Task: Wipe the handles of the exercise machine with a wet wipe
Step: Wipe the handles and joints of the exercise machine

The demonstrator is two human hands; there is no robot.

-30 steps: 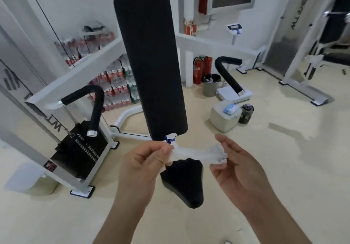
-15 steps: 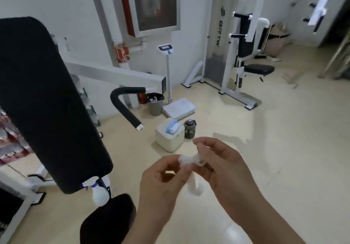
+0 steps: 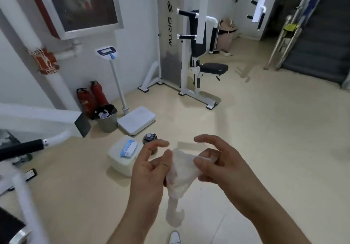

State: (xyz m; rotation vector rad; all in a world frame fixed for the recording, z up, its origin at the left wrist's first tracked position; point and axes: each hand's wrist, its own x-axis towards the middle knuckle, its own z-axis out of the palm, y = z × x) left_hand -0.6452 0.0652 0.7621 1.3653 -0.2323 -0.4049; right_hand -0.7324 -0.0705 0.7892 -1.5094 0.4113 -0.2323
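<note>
- White wet wipe [image 3: 180, 171] is bunched up between the two hands, above the beige floor [image 3: 265, 130], with a twisted tail hanging down.
- Left hand [image 3: 149, 169] pinches the wipe's left edge with its thumb and curled fingers, and its forefinger is lifted clear.
- Right hand [image 3: 223, 166] pinches the top right corner under its thumb, with the forefinger stretched out above.
- Black padded handle [image 3: 20, 148] of the exercise machine juts in at the far left, well apart from the wipe.
- Blue pack of wipes [image 3: 129, 148] lies on a white container [image 3: 121, 160] on the floor, just beside a small bottle [image 3: 150, 138].
- Metal bin [image 3: 107, 118], two red fire extinguishers [image 3: 91, 97] and a weighing scale [image 3: 136, 119] stand near the wall.
</note>
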